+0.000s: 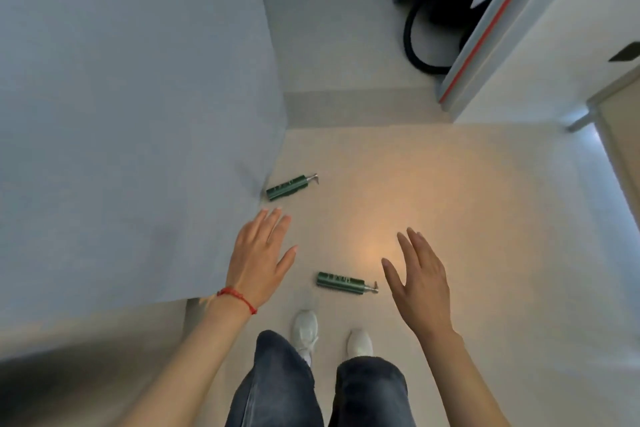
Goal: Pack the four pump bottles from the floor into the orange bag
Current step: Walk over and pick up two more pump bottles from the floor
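Two green pump bottles lie on their sides on the pale floor. One pump bottle (290, 186) rests beside the corner of the grey bed, its pump pointing right. The other pump bottle (344, 282) lies just ahead of my white shoes, between my two hands. My left hand (261, 255) hovers open above the floor, left of that nearer bottle, a red string on its wrist. My right hand (420, 279) is open too, to the right of the same bottle. Neither hand touches anything. No orange bag is in view.
A large grey bed (131, 107) fills the left side. A white cabinet with a red-lined door edge (491, 24) stands at the upper right, with dark bags and a black loop (422, 35) behind it. My legs and shoes (304, 331) are at the bottom.
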{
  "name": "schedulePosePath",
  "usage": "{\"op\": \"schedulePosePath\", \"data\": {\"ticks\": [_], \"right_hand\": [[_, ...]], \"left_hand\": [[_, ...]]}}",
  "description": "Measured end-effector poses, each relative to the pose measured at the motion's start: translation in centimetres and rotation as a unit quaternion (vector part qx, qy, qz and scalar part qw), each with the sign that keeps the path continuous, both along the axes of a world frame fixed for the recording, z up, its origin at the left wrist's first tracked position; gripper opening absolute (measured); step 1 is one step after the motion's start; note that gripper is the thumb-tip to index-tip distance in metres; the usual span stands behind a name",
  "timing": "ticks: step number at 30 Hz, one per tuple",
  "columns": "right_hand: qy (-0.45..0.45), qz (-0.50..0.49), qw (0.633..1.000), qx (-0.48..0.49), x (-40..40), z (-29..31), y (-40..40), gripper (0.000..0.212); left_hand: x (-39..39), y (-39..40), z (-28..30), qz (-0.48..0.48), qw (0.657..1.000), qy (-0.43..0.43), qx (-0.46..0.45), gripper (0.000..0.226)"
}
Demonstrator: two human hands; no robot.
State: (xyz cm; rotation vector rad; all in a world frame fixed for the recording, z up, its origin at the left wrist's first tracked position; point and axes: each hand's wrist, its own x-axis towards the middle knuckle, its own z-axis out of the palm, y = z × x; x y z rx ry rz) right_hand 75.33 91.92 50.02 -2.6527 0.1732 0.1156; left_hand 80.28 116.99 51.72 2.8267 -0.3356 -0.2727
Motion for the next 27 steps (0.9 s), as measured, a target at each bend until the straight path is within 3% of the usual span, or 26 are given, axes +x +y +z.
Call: {"op": "schedulePosePath", "data": {"ticks": [9, 14, 17, 22, 27], "right_hand": [[0.087, -0.105, 0.989, 0.05, 0.6, -13.9, -0.5, 0.049], [0.137, -0.126, 0.98, 0.074, 0.7, -24.5, -1.5, 0.048], [0.174, -0.19, 0.958, 0.125, 0.2, -32.0, -1.5, 0.046], [0.26, -0.326, 0.876, 0.241, -1.0, -45.0, -0.1, 0.042], [0.318, -0.513, 0.723, 0.336, -1.6, -56.9, 0.9, 0.047]], "left_hand": [[4.4, -3.1, -13.7, -0.069, 0.996, 0.057, -0.009, 0.053], [5.1, -5.0, -23.2, -0.115, 0.99, 0.081, 0.004, 0.053], [5.4, -5.7, -29.4, -0.121, 0.989, 0.087, 0.007, 0.055], [5.2, -6.7, -39.5, -0.099, 0.989, 0.11, -0.006, 0.058], [4.2, -6.4, -48.8, -0.07, 0.99, 0.126, -0.01, 0.057]]}}
